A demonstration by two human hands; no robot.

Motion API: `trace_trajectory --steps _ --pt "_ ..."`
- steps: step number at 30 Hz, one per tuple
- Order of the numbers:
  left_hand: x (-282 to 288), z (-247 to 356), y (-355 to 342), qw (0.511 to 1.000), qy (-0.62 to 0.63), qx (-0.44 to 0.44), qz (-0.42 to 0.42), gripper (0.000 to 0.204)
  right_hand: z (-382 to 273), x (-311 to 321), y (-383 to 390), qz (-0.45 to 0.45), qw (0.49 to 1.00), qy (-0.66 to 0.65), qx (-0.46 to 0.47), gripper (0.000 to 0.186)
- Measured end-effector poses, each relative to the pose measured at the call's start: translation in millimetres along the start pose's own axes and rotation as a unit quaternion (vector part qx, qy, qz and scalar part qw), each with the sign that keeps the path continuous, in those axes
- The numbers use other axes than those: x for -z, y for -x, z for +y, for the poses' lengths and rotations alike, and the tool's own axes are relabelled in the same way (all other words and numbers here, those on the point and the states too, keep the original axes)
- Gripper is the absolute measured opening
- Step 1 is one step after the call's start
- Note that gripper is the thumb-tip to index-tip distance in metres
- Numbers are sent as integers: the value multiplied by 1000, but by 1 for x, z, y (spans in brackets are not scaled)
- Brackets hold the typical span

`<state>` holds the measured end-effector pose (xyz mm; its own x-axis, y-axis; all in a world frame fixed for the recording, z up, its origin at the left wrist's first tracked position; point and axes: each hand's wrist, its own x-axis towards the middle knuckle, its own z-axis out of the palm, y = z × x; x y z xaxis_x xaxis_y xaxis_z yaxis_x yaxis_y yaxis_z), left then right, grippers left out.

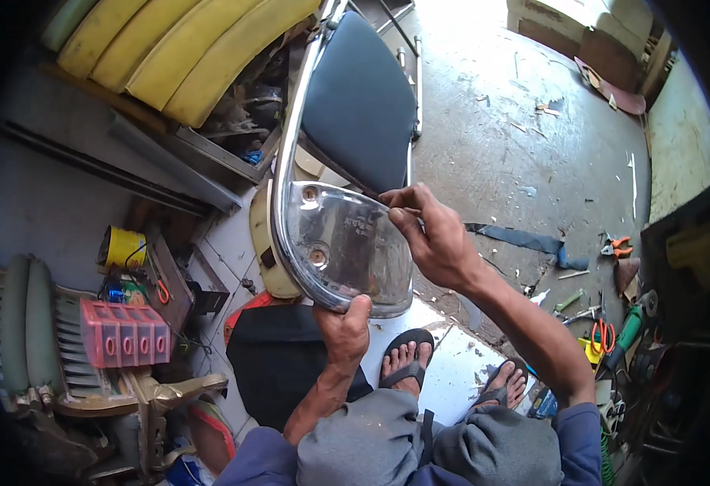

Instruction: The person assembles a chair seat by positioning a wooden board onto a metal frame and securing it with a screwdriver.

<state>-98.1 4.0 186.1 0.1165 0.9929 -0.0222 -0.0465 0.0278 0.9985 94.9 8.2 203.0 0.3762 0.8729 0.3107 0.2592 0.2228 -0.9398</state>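
Observation:
A folding chair with a chrome tube frame (284, 146) leans in front of me, its dark padded seat (359, 93) at the far end. Nearer to me, the curved tube runs round a shiny, worn backrest panel (347, 239) with two round holes holding screws or fittings. My left hand (344, 328) is closed round the near bend of the tube, thumb on top. At the panel's upper right edge, the fingers of my right hand (432, 235) are pinched together. Whatever lies between those fingertips is too small to make out.
A black sheet (278, 360) and a round cream stool or tub (270, 235) are beneath the chair. Yellow cushions (201, 57) are stacked at the far left, above a pink drawer box (126, 334). Orange-handled pliers (617, 246), a green grinder (626, 332) and a dark strap (525, 240) lie right.

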Motion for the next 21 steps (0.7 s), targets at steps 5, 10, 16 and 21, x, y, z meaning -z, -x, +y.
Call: trace_trajectory --steps 5,10,16,21 --pt "15 -2 -8 999 29 45 -4 15 -16 -17 -7 -47 988 59 134 17" --pt "14 -5 -6 994 71 65 -52 37 -16 -36 3 -54 983 41 169 20" --pt "38 -15 -14 991 -98 -23 -88 45 -12 -40 -2 23 989 49 139 20" --pt "39 -12 -17 999 28 34 -31 33 -6 -45 0 -44 995 -3 88 22"
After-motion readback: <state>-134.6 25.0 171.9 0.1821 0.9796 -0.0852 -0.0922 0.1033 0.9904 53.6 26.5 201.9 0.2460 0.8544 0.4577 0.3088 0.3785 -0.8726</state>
